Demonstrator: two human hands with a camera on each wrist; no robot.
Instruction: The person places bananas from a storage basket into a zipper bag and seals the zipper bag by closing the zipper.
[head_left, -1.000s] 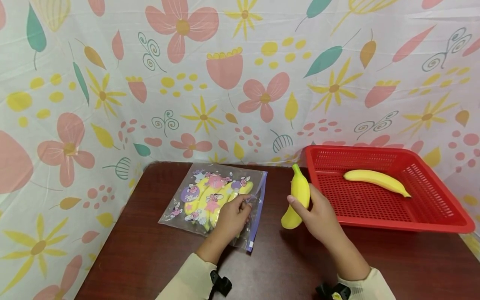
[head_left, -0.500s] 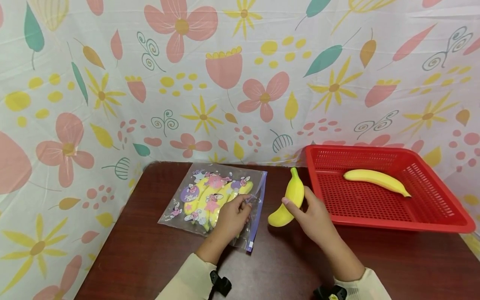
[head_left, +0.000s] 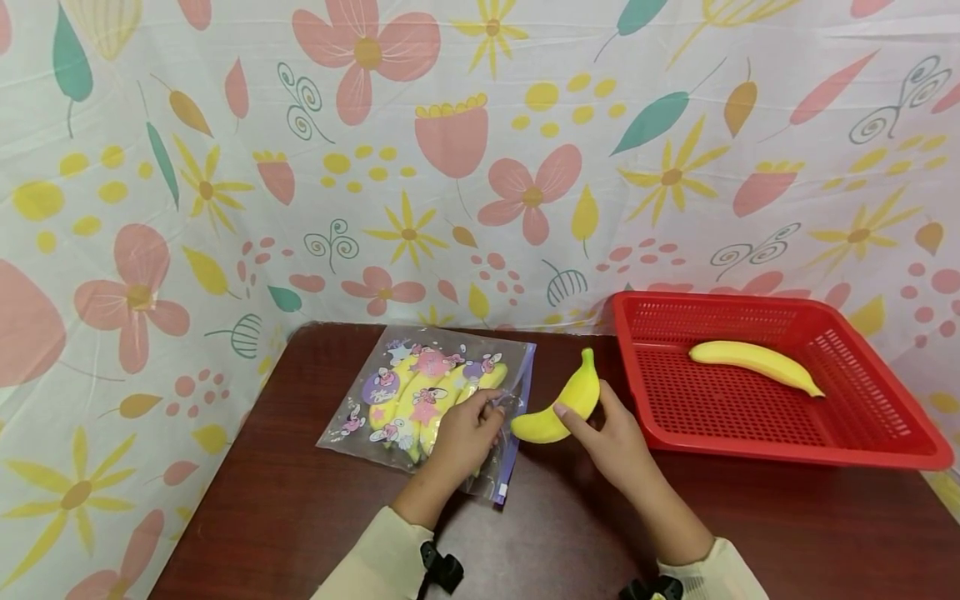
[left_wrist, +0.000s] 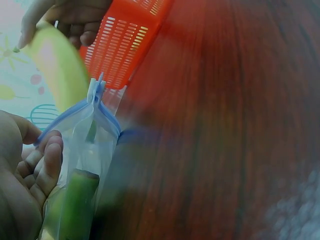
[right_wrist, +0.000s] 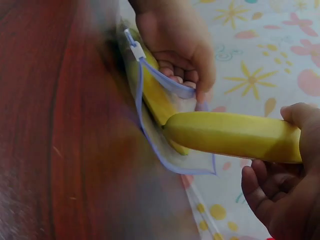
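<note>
A floral cloth (head_left: 480, 167) hung behind and beside the dark wooden table (head_left: 300, 517), covering the whole backdrop. On the table's right side sat a red perforated basket (head_left: 862, 433), and a single yellow banana lay inside it (head_left: 753, 361), well apart from both hands. To the left of the basket lay a clear zip bag (head_left: 420, 392) printed with cartoon stickers and edged with a blue zipper strip, with yellow bananas already showing through its plastic. The left hand (head_left: 465, 433) rested at the bag's open edge, its fingers curled over the upper lip of the plastic and holding the mouth apart, as the right wrist view showed. The right hand (head_left: 611, 437) held another banana (head_left: 558, 408) between thumb and curled fingers, gripping it near the stem half. That banana was tilted, stem up toward the basket, and its blunt tip sat at the bag's mouth, just beside the left fingers. A small white slider (right_wrist: 135, 48) sat on the zipper strip.
</note>
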